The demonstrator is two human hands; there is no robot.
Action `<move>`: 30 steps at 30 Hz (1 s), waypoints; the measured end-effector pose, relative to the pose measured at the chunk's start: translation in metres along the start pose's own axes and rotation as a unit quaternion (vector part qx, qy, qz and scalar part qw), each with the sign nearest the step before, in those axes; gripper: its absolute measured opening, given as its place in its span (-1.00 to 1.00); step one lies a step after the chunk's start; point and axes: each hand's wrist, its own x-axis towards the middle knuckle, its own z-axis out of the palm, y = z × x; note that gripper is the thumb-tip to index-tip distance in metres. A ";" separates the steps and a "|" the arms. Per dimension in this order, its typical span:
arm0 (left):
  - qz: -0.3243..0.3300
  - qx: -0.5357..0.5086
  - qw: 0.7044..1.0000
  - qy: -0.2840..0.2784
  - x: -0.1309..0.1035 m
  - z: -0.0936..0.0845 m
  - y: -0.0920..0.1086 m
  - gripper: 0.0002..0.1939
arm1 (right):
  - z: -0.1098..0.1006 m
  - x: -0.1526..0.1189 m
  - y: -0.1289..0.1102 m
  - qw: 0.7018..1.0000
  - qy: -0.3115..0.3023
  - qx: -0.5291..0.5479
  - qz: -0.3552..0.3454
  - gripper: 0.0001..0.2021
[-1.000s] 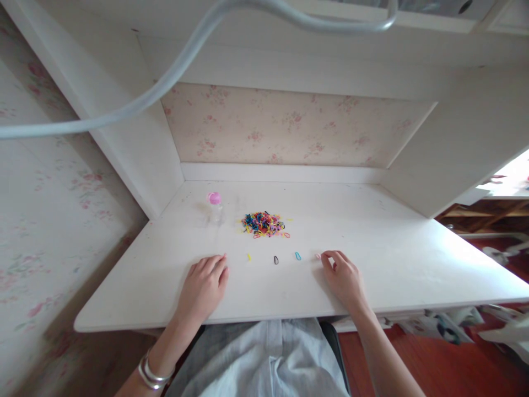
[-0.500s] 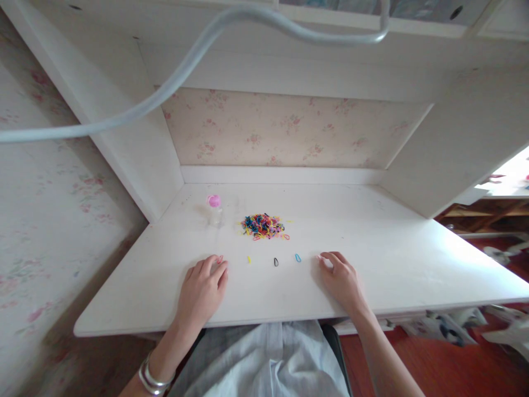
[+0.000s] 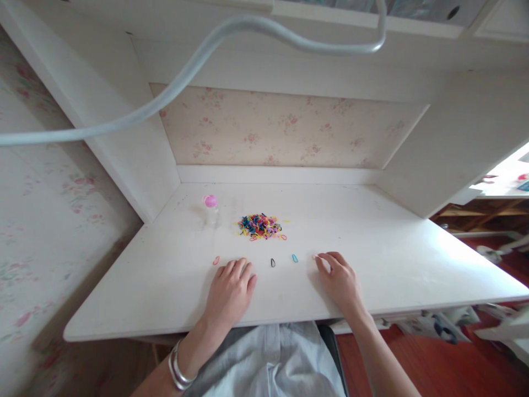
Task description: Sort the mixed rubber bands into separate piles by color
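On the white tabletop, my left hand [image 3: 232, 289] rests palm down with its fingers over a small yellow rubber band [image 3: 247, 262], mostly covered; the thumb lies apart from the fingers. My right hand [image 3: 338, 278] holds thumb and index fingertips together at a tiny pale rubber band [image 3: 314, 257], its shape hard to make out. Between the hands lie a black rubber band [image 3: 273, 262] and a blue rubber band [image 3: 295, 258]. A red-pink rubber band [image 3: 216, 260] is left of my left fingers. Behind this row sits a pile of multicoloured rubber bands [image 3: 260, 226].
A small clear bottle with a pink cap [image 3: 210, 201] stands at the back left. A white cable [image 3: 182, 77] crosses overhead in front of the shelf. Side panels [image 3: 446, 132] and a wallpapered back wall [image 3: 268, 127] enclose the table.
My left hand has shifted right, from the red-pink rubber band, now uncovered, to the yellow one. My right hand stays in nearly the same place. The view has shifted slightly.
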 end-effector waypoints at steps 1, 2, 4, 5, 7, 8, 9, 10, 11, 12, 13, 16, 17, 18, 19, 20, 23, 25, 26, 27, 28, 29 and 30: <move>-0.004 -0.002 1.000 0.003 0.000 0.001 0.000 -0.75 | 0.001 -0.003 -0.004 1.000 0.001 0.010 -0.011 -0.66; -0.006 -0.004 1.000 0.006 0.000 0.002 -0.001 -0.75 | 0.002 -0.005 -0.010 0.999 -0.002 0.020 -0.026 -0.66; -0.005 -0.005 1.000 0.010 -0.001 0.002 -0.001 -0.75 | 0.006 -0.010 -0.022 0.997 -0.023 0.034 -0.062 -0.67; -0.005 -0.003 1.000 0.010 -0.001 0.002 -0.001 -0.75 | 0.008 -0.012 -0.029 0.996 -0.034 0.034 -0.079 -0.67; -0.008 0.002 1.000 0.004 -0.001 0.001 0.000 -0.75 | 0.013 -0.014 -0.042 0.993 -0.052 0.022 -0.105 -0.68; -0.011 0.004 1.000 -0.001 -0.001 0.001 0.000 -0.75 | 0.014 -0.014 -0.049 0.992 -0.060 0.015 -0.112 -0.69; -0.014 0.005 1.000 -0.007 -0.001 0.000 0.001 -0.75 | 0.015 -0.013 -0.054 0.991 -0.067 0.009 -0.118 -0.69; -0.017 0.005 1.000 -0.011 -0.001 0.000 0.001 -0.74 | 0.016 -0.013 -0.060 0.989 -0.076 0.004 -0.124 -0.70; -0.020 0.005 1.000 -0.013 -0.001 0.000 0.002 -0.74 | 0.017 -0.012 -0.065 0.988 -0.085 -0.001 -0.132 -0.71; -0.022 0.004 1.000 -0.013 -0.001 0.000 0.002 -0.73 | 0.018 -0.011 -0.070 0.986 -0.093 -0.005 -0.141 -0.72; -0.022 0.003 1.000 -0.010 -0.001 0.000 0.002 -0.73 | 0.018 -0.011 -0.074 0.983 -0.100 -0.010 -0.151 -0.72; -0.017 0.000 1.000 0.005 -0.002 0.000 0.002 -0.72 | 0.021 -0.008 -0.083 0.981 -0.101 -0.023 -0.167 -0.71; -0.015 0.001 1.000 0.009 -0.002 0.001 0.002 -0.72 | 0.022 -0.007 -0.085 0.981 -0.096 -0.027 -0.166 -0.70; -0.013 0.002 1.000 0.011 -0.002 0.001 0.002 -0.72 | 0.024 -0.006 -0.087 0.982 -0.092 -0.029 -0.165 -0.69; -0.012 0.003 1.000 0.011 -0.002 0.001 0.002 -0.71 | 0.025 -0.006 -0.088 0.982 -0.087 -0.031 -0.163 -0.68; -0.012 0.004 1.000 0.010 -0.002 0.001 0.002 -0.71 | 0.026 -0.005 -0.088 0.983 -0.084 -0.033 -0.163 -0.68; -0.014 0.005 1.000 0.004 -0.002 0.001 0.002 -0.71 | 0.028 -0.005 -0.088 0.983 -0.076 -0.036 -0.164 -0.68; -0.016 0.007 1.000 -0.002 -0.002 0.000 0.001 -0.72 | 0.027 -0.006 -0.087 0.983 -0.072 -0.032 -0.164 -0.68; -0.016 0.007 1.000 -0.006 -0.002 0.000 0.001 -0.73 | 0.027 -0.007 -0.086 0.984 -0.070 -0.027 -0.161 -0.69; -0.017 0.006 1.000 -0.009 -0.003 0.000 0.001 -0.74 | 0.026 -0.007 -0.084 0.986 -0.067 -0.019 -0.155 -0.68; -0.017 0.006 1.000 -0.012 -0.003 -0.001 0.001 -0.74 | 0.026 -0.008 -0.082 0.987 -0.062 -0.011 -0.146 -0.68; -0.018 0.005 1.000 -0.013 -0.003 -0.001 0.001 -0.75 | 0.025 -0.008 -0.078 0.989 -0.055 -0.004 -0.135 -0.67; -0.018 0.005 1.000 -0.013 -0.003 -0.002 0.001 -0.75 | 0.024 -0.008 -0.074 0.991 -0.047 0.001 -0.124 -0.66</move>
